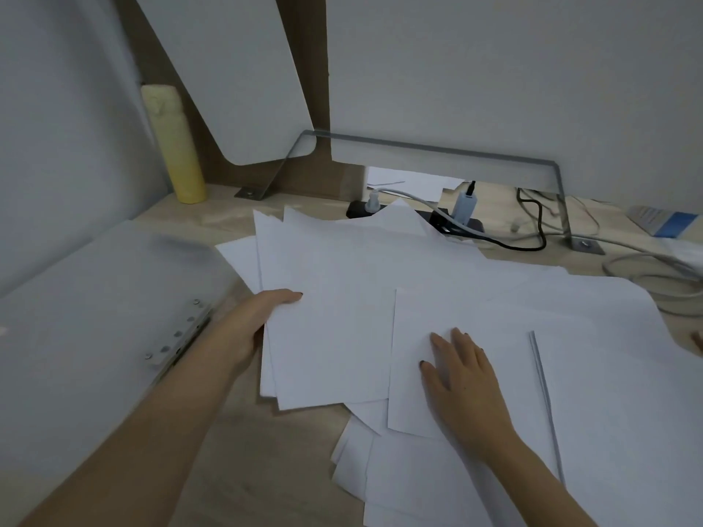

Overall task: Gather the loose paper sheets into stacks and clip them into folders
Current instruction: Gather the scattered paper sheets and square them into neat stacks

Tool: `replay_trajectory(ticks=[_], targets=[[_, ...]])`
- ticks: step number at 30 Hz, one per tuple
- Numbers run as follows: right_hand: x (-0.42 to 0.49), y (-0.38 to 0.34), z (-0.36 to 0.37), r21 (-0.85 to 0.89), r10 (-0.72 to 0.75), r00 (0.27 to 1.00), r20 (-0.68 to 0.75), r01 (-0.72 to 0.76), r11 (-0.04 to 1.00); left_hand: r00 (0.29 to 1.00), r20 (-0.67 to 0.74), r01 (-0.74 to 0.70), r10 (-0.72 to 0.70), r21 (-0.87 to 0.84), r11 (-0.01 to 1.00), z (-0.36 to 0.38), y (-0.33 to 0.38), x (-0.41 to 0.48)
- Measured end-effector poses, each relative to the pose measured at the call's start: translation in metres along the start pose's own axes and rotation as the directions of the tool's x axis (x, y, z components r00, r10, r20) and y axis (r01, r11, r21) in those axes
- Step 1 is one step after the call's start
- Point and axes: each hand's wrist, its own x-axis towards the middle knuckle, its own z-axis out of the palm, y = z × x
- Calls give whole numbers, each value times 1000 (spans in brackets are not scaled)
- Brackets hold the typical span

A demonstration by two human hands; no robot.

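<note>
Several loose white paper sheets (380,268) lie scattered and overlapping across the wooden desk. My left hand (258,321) grips the left edge of a small bundle of sheets (327,336), thumb on top and fingers hidden underneath. My right hand (460,374) rests flat with straight fingers on a single sheet (449,313) that overlaps the bundle. An open translucent folder (95,298) with a metal clip mechanism (178,332) lies at the left, beside my left forearm.
A yellow bottle (175,146) stands at the back left. A black power strip (456,222) with plugs and cables (532,230) lies behind the sheets under a metal bracket (555,176). More cables (646,268) and a blue-white item (669,222) sit at the right.
</note>
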Motion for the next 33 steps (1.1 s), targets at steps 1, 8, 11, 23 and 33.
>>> replay_trajectory(ticks=[1, 8, 11, 23, 33], targets=[[0, 0, 0, -1, -2, 1000, 1, 2, 1000, 1000, 17, -15, 16, -30, 999, 0, -2, -2], [-2, -2, 0, -19, -42, 999, 21, 42, 999, 993, 104, 46, -56, 92, 995, 5, -32, -17], [-6, -5, 2, 7, -50, 999, 21, 50, 999, 999, 37, -14, 11, 81, 997, 10, -39, -20], [-9, -13, -9, 131, 63, 996, 55, -70, 989, 937, -252, -275, 242, -106, 956, -53, -25, -78], [-5, -84, -50, 913, -67, 947, 314, -282, 296, 944, -228, -296, 240, -256, 920, -115, -48, -119]])
